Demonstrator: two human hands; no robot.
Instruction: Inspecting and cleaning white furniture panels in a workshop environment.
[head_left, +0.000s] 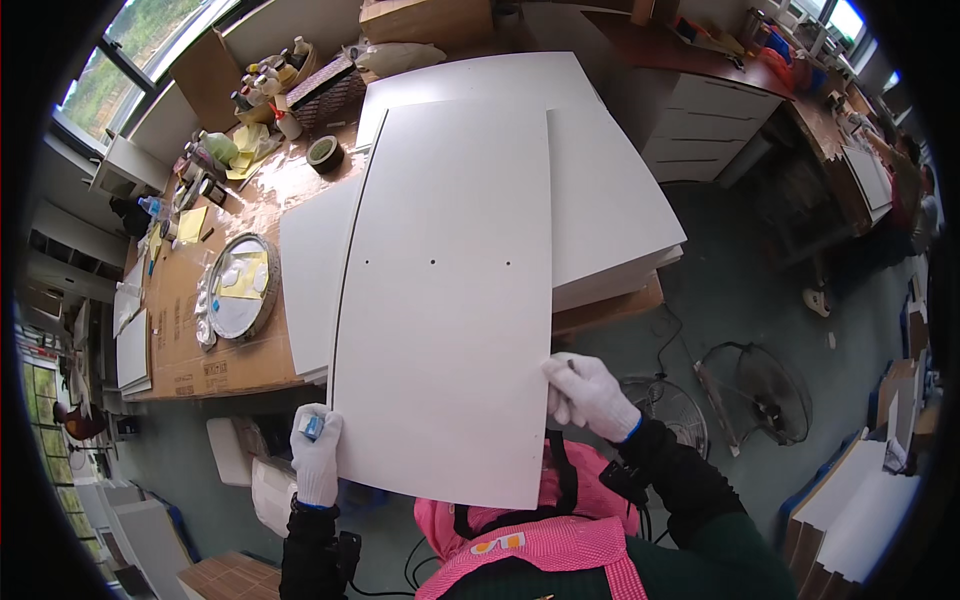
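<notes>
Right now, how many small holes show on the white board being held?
3. All on the white board, in one row across its middle: one near the left edge, one central, one toward the right. The underside is hidden, so there may be more.

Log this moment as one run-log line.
left hand: grips white panel left edge, small blue object in fingers | right hand: grips right edge | panel: over stacked panels
</notes>
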